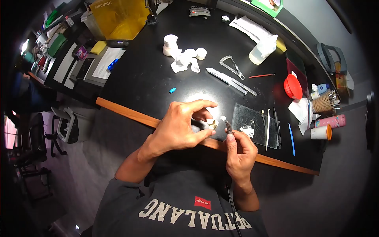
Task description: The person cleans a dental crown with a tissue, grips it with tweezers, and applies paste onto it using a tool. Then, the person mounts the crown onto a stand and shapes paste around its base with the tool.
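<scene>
My left hand point(175, 126) curls its thumb and fingers around a small white and gold-coloured piece point(212, 124) above the table's front edge; its exact kind is unclear. My right hand point(241, 152) pinches a slim dark pen-like tool point(228, 127) between thumb and fingers. A small white lump point(223, 118) shows at or just behind the tool's tip; I cannot tell whether they touch. A black cord point(231, 201) runs down across the shirt below my right hand. Beside that hand lies a glass slab point(241, 114) bearing crumbly white material point(248, 132).
Right of the slab lie thin tools and a blue stick point(291, 139). Farther back are a syringe point(231, 81), a metal caliper point(232, 67), a red bowl point(293, 87) and a clear bottle point(262, 50). A white jar point(170, 45) stands by crumpled tissue point(184, 61). Wooden edging point(126, 113) borders the table.
</scene>
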A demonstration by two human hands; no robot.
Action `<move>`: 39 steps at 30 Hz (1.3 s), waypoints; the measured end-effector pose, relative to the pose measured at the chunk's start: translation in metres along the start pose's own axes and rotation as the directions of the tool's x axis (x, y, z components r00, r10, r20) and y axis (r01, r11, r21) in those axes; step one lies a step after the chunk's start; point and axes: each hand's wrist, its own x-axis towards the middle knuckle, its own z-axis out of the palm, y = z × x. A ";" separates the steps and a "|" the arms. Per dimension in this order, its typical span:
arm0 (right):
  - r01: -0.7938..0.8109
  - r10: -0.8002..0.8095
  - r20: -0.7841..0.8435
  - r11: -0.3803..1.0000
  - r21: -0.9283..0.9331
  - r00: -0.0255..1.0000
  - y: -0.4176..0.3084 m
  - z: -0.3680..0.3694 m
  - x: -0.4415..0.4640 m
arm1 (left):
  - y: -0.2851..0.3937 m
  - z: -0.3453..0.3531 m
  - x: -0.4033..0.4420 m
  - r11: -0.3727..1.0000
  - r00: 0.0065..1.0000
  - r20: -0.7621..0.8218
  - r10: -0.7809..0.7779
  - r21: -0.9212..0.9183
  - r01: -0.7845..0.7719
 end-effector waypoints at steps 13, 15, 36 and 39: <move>0.237 -0.241 0.006 0.945 -0.224 0.970 -0.008 0.006 0.005 | 0.005 -0.003 -0.004 0.997 0.998 -0.016 0.066 0.028 -0.066; 0.230 -0.233 0.014 0.946 -0.229 0.972 -0.009 0.006 0.005 | 0.004 -0.003 -0.004 0.997 0.997 -0.016 0.073 0.025 -0.072; 0.225 -0.227 0.015 0.950 -0.215 0.974 -0.007 0.011 0.003 | -0.002 -0.001 -0.005 0.996 0.995 -0.055 0.089 0.005 -0.088; 0.212 -0.214 0.014 0.954 -0.210 0.977 -0.005 0.012 0.003 | 0.000 -0.001 -0.006 0.996 0.993 -0.075 0.092 0.012 -0.091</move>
